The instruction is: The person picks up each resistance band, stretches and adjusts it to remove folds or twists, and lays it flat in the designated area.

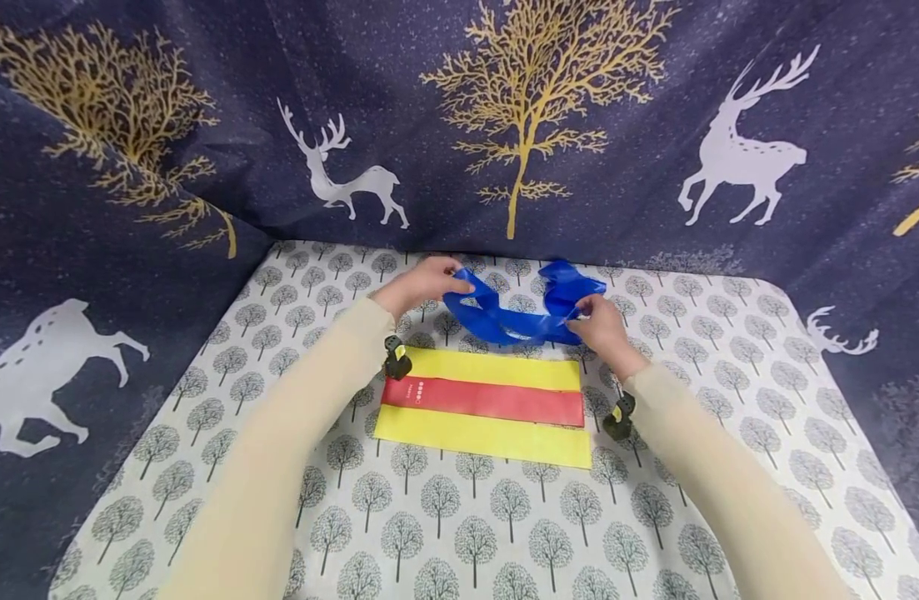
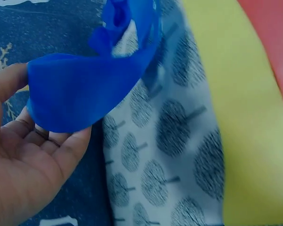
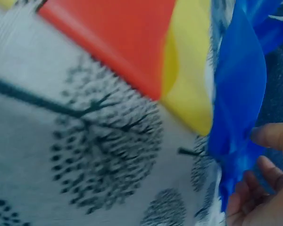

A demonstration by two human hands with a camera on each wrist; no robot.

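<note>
A limp blue exercise band [image 1: 521, 323] sags between my two hands near the back of the table. My left hand [image 1: 432, 282] pinches its left end; in the left wrist view the thumb and fingers lie on either side of the band [image 2: 80, 92]. At the right, my right hand [image 1: 604, 327] grips the band near its bunched part, thumb showing against the blue [image 3: 240, 80] in the right wrist view. Closer to me, a flat red band [image 1: 496, 400] with white printing lies lengthwise on a wider yellow band [image 1: 481, 435].
A white cloth with printed trees covers the table [image 1: 474, 542]. Dark blue fabric [image 1: 399, 83] with deer and golden trees hangs along the back and sides. Small black devices [image 1: 619, 419] sit at both wrists.
</note>
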